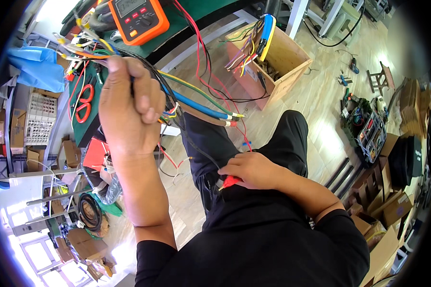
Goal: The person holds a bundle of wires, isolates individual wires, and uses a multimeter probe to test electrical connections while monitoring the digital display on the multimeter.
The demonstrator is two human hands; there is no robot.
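My left hand (134, 98) is raised over the bench edge, its fingers curled and pinched round thin coloured wires (88, 51) whose ends fan out beyond the thumb. The exact grip is hidden by the fingers. Low over my lap, my right hand (256, 171) is closed on a red alligator clip (230, 182). A thin black cable (198, 149) runs to its fingertips. Thick blue (196, 105), brown and yellow-green cables pass beside my left hand, ending in bare or sleeved tips. An orange multimeter-like tester (141, 20) lies on the green bench top; red and black leads (196, 31) hang nearby.
Orange-handled scissors (85, 103) lie on the bench at left. Ahead stands an open wooden box (285, 71) with a cable bundle (263, 43) hanging over it. On the right floor are a tool case (368, 134) and cardboard boxes (390, 205). A coiled black hose (89, 213) is at left.
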